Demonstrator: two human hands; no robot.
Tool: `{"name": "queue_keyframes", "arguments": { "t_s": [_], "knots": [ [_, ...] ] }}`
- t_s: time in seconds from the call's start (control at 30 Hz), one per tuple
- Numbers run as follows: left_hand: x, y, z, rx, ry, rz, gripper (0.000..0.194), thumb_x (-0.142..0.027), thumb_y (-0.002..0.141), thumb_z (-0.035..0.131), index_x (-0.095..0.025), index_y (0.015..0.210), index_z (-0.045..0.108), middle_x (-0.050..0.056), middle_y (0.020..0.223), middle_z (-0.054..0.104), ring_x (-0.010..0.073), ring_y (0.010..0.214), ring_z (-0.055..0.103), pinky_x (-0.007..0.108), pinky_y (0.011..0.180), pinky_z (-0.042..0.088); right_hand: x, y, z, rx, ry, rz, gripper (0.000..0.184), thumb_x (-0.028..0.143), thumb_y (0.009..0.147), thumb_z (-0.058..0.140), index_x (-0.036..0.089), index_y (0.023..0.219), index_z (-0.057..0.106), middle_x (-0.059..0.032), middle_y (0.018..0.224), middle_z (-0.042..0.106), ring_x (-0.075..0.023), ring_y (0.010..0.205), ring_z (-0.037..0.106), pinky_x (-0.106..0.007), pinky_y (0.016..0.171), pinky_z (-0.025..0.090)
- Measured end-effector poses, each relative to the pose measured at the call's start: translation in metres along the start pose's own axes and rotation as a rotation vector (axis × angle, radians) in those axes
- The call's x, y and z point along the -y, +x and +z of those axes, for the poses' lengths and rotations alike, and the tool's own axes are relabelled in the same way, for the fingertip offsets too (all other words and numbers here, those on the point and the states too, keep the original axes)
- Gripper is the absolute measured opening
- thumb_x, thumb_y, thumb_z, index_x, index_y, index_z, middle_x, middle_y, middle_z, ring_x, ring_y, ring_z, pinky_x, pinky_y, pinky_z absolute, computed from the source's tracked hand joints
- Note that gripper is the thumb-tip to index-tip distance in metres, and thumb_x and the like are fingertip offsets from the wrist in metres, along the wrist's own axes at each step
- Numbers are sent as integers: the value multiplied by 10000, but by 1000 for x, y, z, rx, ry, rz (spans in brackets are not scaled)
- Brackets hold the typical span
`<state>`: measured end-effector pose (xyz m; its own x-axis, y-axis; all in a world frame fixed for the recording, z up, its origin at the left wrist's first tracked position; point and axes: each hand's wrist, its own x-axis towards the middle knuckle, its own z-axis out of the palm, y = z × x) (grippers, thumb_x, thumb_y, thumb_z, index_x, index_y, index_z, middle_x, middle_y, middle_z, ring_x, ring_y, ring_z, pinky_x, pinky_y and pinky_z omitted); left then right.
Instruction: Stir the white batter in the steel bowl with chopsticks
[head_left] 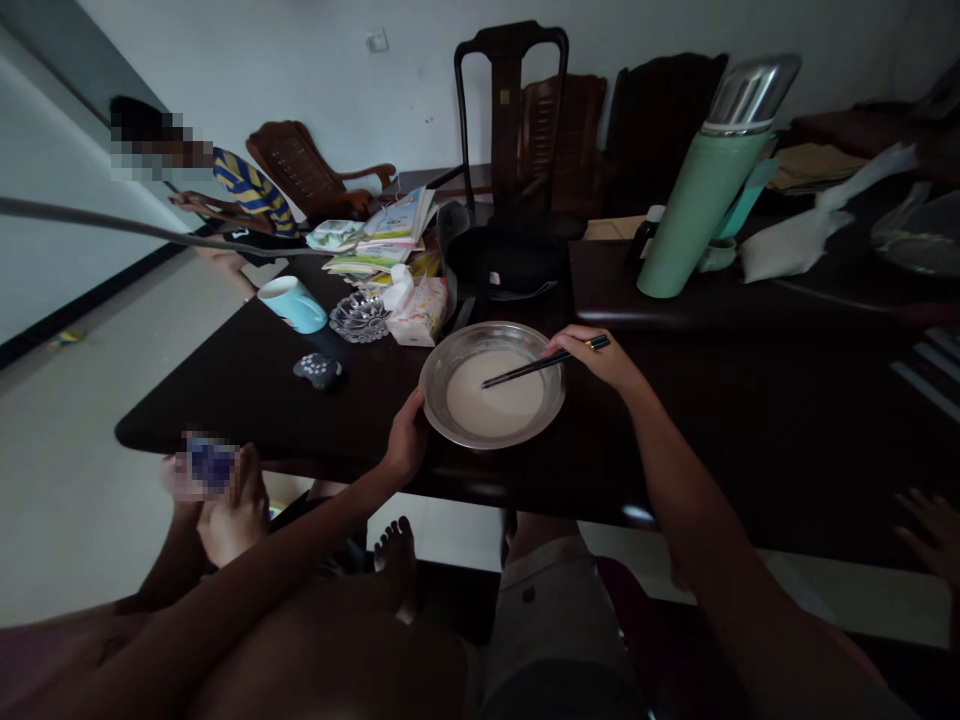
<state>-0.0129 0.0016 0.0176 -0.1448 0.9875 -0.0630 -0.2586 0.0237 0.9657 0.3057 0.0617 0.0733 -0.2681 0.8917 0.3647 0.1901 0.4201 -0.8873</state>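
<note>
A round metal bowl [435, 405] stands on the dark table near its front edge, with a pale, creamy liquid [495, 408] in it. My left hand [407, 435] grips the bowl's left side by the rim. Over the bowl's right rim, my right hand [589, 352] is closed around a pair of dark chopsticks [525, 370]. Their tips reach into the liquid near its middle. Some of my left fingers are hidden behind the bowl.
Behind the bowl are a tissue box [420, 312], a glass dish [360, 318], a blue mug [294, 303] and a dark patterned object [319, 371]. A green thermos [697, 200] stands at right. Beside me, another person's hands [232, 500] hold a phone; a hand [934, 535] shows at far right.
</note>
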Motion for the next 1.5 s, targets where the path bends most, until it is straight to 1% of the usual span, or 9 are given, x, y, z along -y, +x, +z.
{"name": "queue_keyframes", "arguments": {
  "t_s": [0.13, 0.33, 0.5, 0.7, 0.87, 1.03, 1.2, 1.37, 1.5],
  "knots": [
    [-1, -3, 0, -16, 28, 43, 282, -361, 776, 680, -192, 993, 744, 48, 1170, 702, 288, 1292, 492, 399, 1123, 345, 0, -1, -2, -102, 13, 2, 348, 523, 893, 556, 234, 796, 722, -26, 769, 753, -206, 787, 713, -357, 804, 533],
    [-4, -1, 5, 21, -49, -8, 356, -410, 807, 644, -193, 1075, 729, 39, 1209, 688, 296, 1263, 519, 411, 1108, 366, 1, 0, 0, 12, 28, 15, 380, 577, 862, 573, 234, 800, 725, -32, 801, 766, -216, 808, 720, -361, 798, 538],
    [-6, -2, 7, 6, -46, -32, 386, -420, 797, 645, -190, 1096, 724, 41, 1195, 695, 306, 1256, 523, 415, 1078, 400, 0, 0, -4, -108, 15, 37, 399, 597, 859, 569, 233, 785, 713, -30, 732, 755, -215, 770, 716, -364, 792, 537],
    [-6, -2, 6, 4, -39, -20, 379, -415, 770, 670, -189, 1069, 730, 47, 1187, 697, 299, 1268, 516, 411, 1098, 378, 0, 0, 1, 0, 10, -15, 357, 538, 880, 568, 237, 783, 732, -35, 818, 760, -213, 825, 709, -359, 807, 532],
    [-6, -5, 6, -4, -11, 25, 285, -363, 794, 660, -183, 1000, 744, 49, 1165, 703, 295, 1273, 507, 402, 1109, 362, -2, 0, -4, -112, 13, 13, 368, 544, 889, 555, 230, 796, 722, -30, 728, 746, -210, 751, 711, -362, 787, 528],
    [-9, -5, 9, -26, -32, -3, 312, -396, 773, 668, -171, 977, 740, 51, 1101, 724, 298, 1237, 534, 411, 1079, 396, -4, 1, -4, -26, -3, -15, 372, 551, 883, 562, 229, 798, 729, -34, 801, 762, -215, 814, 716, -353, 797, 530],
    [-9, -2, 10, -2, -82, -58, 368, -411, 745, 686, -176, 1023, 735, 44, 1107, 723, 296, 1219, 551, 404, 1072, 399, -4, 0, -3, -101, 10, -1, 374, 550, 885, 560, 227, 788, 722, -33, 751, 754, -211, 765, 715, -356, 769, 534],
    [-6, -1, 6, 4, -52, -25, 373, -415, 757, 679, -185, 1046, 735, 43, 1120, 720, 293, 1225, 548, 407, 1072, 399, -1, 1, -1, -2, 22, -3, 375, 555, 875, 568, 228, 793, 732, -38, 791, 760, -214, 791, 716, -358, 771, 543],
    [-3, -1, 3, 9, 9, 18, 359, -401, 769, 669, -184, 1047, 734, 50, 1113, 720, 291, 1221, 552, 416, 1076, 395, -2, 0, -5, -91, 6, -2, 358, 538, 879, 573, 228, 784, 725, -32, 769, 759, -207, 790, 716, -355, 794, 536]
  ]
}}
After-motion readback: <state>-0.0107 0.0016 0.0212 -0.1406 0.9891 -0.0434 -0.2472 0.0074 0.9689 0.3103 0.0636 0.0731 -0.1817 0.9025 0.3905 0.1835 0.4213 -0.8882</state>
